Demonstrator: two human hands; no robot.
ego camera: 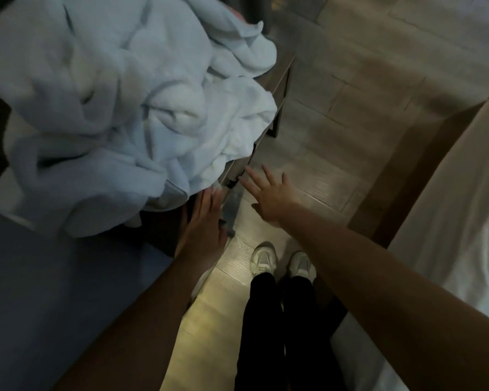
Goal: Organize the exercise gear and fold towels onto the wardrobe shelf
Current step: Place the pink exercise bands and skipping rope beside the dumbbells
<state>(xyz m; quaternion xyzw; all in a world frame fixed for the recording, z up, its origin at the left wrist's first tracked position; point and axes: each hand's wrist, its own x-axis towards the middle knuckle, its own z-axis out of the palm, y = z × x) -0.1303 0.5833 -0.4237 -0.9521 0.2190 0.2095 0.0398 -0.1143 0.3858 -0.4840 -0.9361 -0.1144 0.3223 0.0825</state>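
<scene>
1. The towels (119,108) lie in one big crumpled heap on a wooden table (278,114). None of them is folded yet.
2. The heap is in front of you and off to your left. It starts right by your hands and spreads away from you, along the table.
3. The heap is a lump, so it has no clear long side. The table edge beside it runs away from you and a bit to the right.
4. Your left hand (205,221) is the nearer one. Its fingers are straight and flat, and it holds nothing. The fingertips are right at the near edge of the heap. They may be touching the cloth, but it is too blurry to be sure.
5. Your right hand (268,194) is wide open with its fingers spread, and it holds nothing. It hangs over the floor (336,114), just beside the table's near corner. It is off to the right of the heap and not on it.
6. My guess is that you are about to take a towel. Your left hand only has to slide a little forward. Your right hand has to go forward and to the left, over the table edge.
7. The towels are tangled, so pulling one may drag others off the edge.
8. Your shoes (263,259) are on the floor under your arms. A bed (449,235) is on your right.
9. No wardrobe shelf and no exercise gear can be picked out here.
</scene>
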